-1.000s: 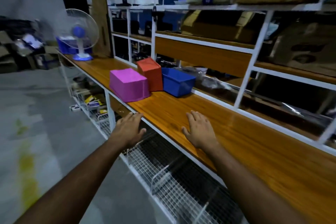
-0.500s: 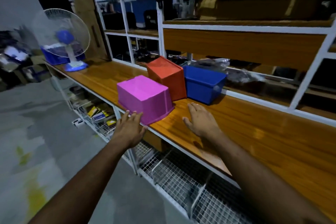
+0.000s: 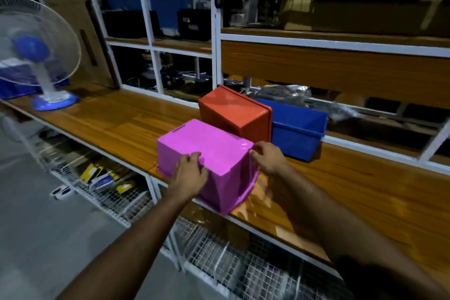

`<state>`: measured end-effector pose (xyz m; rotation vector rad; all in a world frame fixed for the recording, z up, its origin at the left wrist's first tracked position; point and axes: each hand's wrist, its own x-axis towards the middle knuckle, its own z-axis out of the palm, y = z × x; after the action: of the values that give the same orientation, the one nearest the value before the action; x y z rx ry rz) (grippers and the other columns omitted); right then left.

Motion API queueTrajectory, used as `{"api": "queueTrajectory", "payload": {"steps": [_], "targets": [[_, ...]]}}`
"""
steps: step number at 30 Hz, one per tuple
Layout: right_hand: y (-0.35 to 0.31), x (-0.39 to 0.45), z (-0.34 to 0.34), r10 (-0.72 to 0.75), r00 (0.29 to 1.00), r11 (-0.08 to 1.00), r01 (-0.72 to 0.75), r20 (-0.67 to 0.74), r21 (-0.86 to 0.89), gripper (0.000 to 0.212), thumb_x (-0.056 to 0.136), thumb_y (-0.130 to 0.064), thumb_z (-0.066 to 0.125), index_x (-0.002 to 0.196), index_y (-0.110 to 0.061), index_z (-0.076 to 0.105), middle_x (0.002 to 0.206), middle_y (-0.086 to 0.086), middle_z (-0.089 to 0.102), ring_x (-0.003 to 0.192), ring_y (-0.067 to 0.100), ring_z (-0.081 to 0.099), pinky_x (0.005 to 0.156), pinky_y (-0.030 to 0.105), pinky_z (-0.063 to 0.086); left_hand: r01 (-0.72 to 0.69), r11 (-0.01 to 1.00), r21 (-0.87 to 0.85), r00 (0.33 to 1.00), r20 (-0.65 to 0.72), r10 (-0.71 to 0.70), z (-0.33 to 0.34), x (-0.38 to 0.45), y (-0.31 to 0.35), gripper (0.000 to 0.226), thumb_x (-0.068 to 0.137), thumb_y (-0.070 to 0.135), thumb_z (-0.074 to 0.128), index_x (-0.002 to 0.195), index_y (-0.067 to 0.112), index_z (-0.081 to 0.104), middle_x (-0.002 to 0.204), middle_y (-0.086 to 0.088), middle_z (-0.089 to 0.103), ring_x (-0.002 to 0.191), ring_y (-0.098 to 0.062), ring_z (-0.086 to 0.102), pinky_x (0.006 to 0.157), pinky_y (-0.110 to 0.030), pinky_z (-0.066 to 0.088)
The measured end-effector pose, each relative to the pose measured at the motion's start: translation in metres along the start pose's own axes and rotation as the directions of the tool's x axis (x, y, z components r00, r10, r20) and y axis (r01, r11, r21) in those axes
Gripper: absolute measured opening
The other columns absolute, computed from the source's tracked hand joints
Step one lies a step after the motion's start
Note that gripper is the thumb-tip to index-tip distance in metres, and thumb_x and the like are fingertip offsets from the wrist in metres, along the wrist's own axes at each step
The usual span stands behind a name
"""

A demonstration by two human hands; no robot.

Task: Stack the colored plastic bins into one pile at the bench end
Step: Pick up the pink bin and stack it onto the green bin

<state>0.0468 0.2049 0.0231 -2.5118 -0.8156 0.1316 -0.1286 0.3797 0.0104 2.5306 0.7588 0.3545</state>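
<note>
pink bin (image 3: pixel 209 151) upside down, glossy, w/ both hands on it.

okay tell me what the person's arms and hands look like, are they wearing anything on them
Both forearms are bare up to the frame's bottom edge: no sleeves show. The left hand and right hand have no gloves, and no rings, watch or bands are visible at either wrist. Fingers are uncovered, nails short. The dim light hides finer detail.
</note>
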Motion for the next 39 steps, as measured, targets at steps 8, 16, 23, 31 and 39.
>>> {"api": "queueTrajectory", "payload": {"steps": [8, 16, 23, 31, 39], "targets": [[-0.019, 0.048, 0.016, 0.157, 0.985, 0.986, -0.16, 0.067, 0.044, 0.055, 0.095, -0.038, 0.057, 0.142, -0.012, 0.048, 0.142, 0.011, 0.055, 0.128, 0.029, 0.052, 0.104, 0.033, 0.038, -0.036, 0.987, -0.159, 0.998, -0.049, 0.029, 0.014, 0.039, -0.037, 0.047, 0.091, 0.035, 0.057, 0.135, 0.019, 0.053, 0.131, -0.011, 0.03, 0.123, -0.033, 0.04, 0.109, -0.038, 0.033], [-0.017, 0.027, 0.021, 0.141, 0.976, 0.973, -0.168, 0.167, 0.161, 0.055, 0.086, -0.04, 0.07, 0.134, -0.016, 0.056, 0.126, 0.004, 0.063, 0.102, 0.017, 0.061, 0.083, 0.024, 0.045, 0.115, 0.901, -0.418, 0.988, -0.046, -0.148, 0.002, 0.027, -0.043, 0.029, 0.086, 0.025, 0.065, 0.114, 0.018, 0.062, 0.125, -0.012, 0.035, 0.117, -0.03, 0.042, 0.104, -0.033, 0.04], [-0.013, -0.026, 0.022, 0.085, 0.981, 0.947, -0.134, 0.177, 0.291, 0.043, 0.086, -0.036, 0.072, 0.118, -0.008, 0.065, 0.104, 0.004, 0.064, 0.093, 0.018, 0.059, 0.079, 0.031, 0.047, 0.195, 0.887, -0.419, 0.967, -0.071, -0.247, 0.0, -0.017, -0.027, 0.041, 0.085, 0.022, 0.067, 0.125, 0.015, 0.06, 0.127, -0.017, 0.054, 0.114, -0.026, 0.049, 0.092, -0.027, 0.039], [0.02, -0.114, 0.018, 0.179, 0.977, 0.882, -0.212, 0.115, 0.42, 0.031, 0.089, -0.036, 0.068, 0.073, -0.017, 0.049, 0.058, 0.001, 0.046, 0.041, 0.009, 0.04, 0.042, 0.025, 0.028, 0.288, 0.863, -0.415, 0.936, -0.069, -0.345, 0.012, -0.084, 0.012, 0.039, 0.084, 0.022, 0.068, 0.118, 0.004, 0.062, 0.117, -0.019, 0.069, 0.109, -0.038, 0.062, 0.089, -0.037, 0.047], [0.082, -0.194, -0.021, 0.348, 0.925, 0.739, -0.371, 0.152, 0.563, 0.04, 0.086, -0.037, 0.068, 0.116, -0.018, 0.05, 0.108, 0.008, 0.06, 0.076, 0.017, 0.058, 0.053, 0.025, 0.041, 0.14, 0.898, -0.416, 0.99, 0.029, -0.141, 0.043, -0.115, 0.076, 0.032, 0.085, 0.017, 0.063, 0.116, 0.011, 0.068, 0.114, -0.013, 0.072, 0.103, -0.033, 0.065, 0.085, -0.035, 0.051]]}}
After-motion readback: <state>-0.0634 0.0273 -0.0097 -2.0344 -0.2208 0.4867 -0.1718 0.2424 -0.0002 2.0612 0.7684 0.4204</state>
